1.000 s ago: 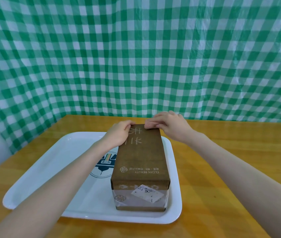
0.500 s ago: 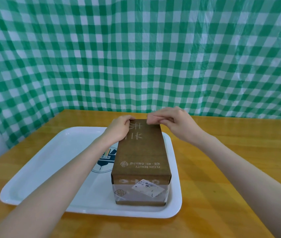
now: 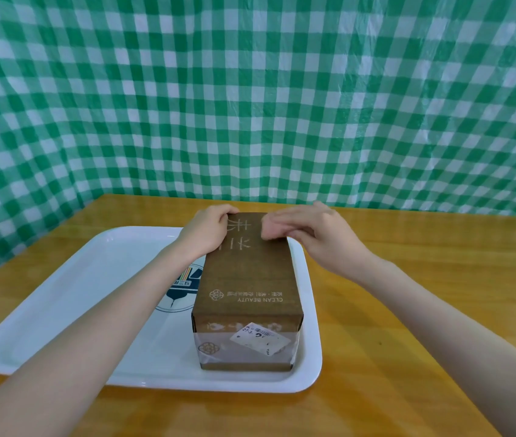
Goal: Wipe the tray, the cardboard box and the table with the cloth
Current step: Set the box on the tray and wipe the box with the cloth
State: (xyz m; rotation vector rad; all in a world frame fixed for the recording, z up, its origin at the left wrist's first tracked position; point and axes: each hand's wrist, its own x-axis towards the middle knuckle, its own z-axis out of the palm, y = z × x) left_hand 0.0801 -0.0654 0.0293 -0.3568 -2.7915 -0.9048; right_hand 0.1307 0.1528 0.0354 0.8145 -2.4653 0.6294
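Observation:
A brown cardboard box (image 3: 247,279) with white print lies lengthwise on the right part of a white tray (image 3: 70,298). The tray rests on a wooden table (image 3: 423,310). My left hand (image 3: 206,231) grips the box's far left corner, its fingers curled over the edge. My right hand (image 3: 310,231) lies on the far right of the box top; its fingertips are blurred and curled on the lid. No cloth is in view.
A green and white checked sheet (image 3: 256,96) hangs behind the table and down its left side. The tray has a round dark logo (image 3: 181,288), partly hidden by my left arm. Bare table top lies to the right of the tray.
My right hand's fingers have slid from the far edge nearer along the box top. The left hand stays on the far left corner. The view has shifted slightly.

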